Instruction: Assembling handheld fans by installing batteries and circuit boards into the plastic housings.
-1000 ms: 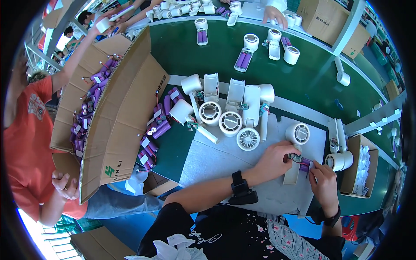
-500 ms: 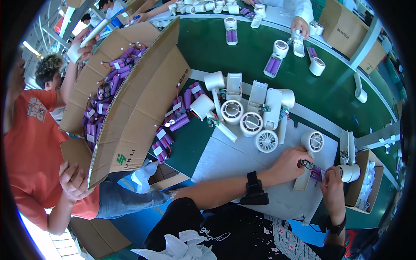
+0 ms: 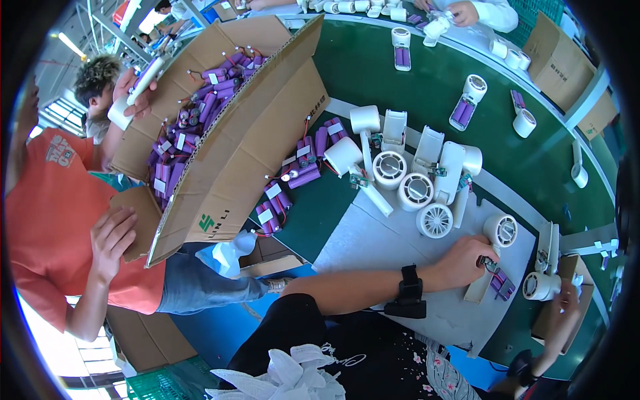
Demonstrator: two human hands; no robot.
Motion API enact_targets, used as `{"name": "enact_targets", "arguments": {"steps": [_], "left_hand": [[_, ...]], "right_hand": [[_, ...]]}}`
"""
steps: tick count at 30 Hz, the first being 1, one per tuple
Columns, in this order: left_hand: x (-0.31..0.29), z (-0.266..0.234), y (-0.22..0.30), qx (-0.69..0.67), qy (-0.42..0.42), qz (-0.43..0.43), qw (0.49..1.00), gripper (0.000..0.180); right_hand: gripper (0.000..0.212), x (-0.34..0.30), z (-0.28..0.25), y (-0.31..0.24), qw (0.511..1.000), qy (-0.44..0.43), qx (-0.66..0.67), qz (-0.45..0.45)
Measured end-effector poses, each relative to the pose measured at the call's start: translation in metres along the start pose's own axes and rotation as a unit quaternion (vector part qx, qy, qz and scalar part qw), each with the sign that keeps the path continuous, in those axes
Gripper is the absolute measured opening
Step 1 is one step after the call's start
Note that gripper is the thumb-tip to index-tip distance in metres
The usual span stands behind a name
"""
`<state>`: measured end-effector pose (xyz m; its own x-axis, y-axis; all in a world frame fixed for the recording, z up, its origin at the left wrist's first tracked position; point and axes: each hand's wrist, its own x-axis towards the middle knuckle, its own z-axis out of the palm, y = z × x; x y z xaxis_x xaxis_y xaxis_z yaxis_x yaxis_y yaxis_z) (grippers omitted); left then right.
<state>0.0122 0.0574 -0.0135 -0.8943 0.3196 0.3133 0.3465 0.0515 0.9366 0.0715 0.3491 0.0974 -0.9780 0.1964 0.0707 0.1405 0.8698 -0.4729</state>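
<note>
My left hand is closed on a small green circuit board beside a white handheld fan, whose round grille faces up. A purple battery pack lies by it on the grey mat, close to a white handle shell. My right hand is at the small cardboard box on the right, just past another white fan head. Its fingers are smeared by motion, so any hold there is unclear.
Several white fan heads and shells cluster on the far side of the mat. Purple battery packs lie left of them. A person in orange supports a large carton of batteries at left. Fans rest on the green belt; a co-worker sits beyond.
My right hand has left the battery pack and moved right to the small box. My left hand stays at the circuit board. The view has shifted, and the person in orange has moved the left-side carton little.
</note>
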Motion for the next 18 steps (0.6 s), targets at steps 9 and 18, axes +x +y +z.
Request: {"name": "enact_targets", "arguments": {"steps": [9, 18], "left_hand": [[0.001, -0.005, 0.002, 0.010, -0.011, -0.005, 1.000, 0.027], [0.003, -0.011, 0.001, 0.027, -0.039, 0.005, 0.999, 0.030]], "right_hand": [[0.059, -0.007, 0.088, -0.072, 0.957, -0.125, -0.001, -0.260], [0.076, 0.003, 0.068, -0.048, 0.874, -0.429, 0.227, -0.032]]}}
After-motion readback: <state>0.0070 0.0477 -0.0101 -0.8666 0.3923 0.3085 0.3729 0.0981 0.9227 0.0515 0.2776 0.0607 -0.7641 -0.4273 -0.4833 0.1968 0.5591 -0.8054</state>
